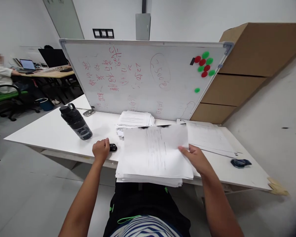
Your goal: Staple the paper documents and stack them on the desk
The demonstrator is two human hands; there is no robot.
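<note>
My right hand [197, 157] pinches the right edge of a printed paper sheet [155, 151], thumb on top and the other fingers beneath. That sheet is slightly raised over a thick paper stack [150, 180], which juts past the table's front edge. Left of the papers, my left hand [101, 151] is closed in a fist on the tabletop. A small black object with a glossy rounded end [113, 147] sticks out of its right side; the fist hides the rest, and its kind is unclear. Behind the raised sheet lies another pile of papers [134, 119].
A black water bottle [76, 123] stands on the white table [44, 131], near a computer mouse [88, 112]. A whiteboard [143, 79] with magnets leans behind. Large sheets [212, 136] and a dark crumpled item [240, 163] lie right. Cardboard boxes [236, 85] are stacked beyond; a person [1, 77] sits far left.
</note>
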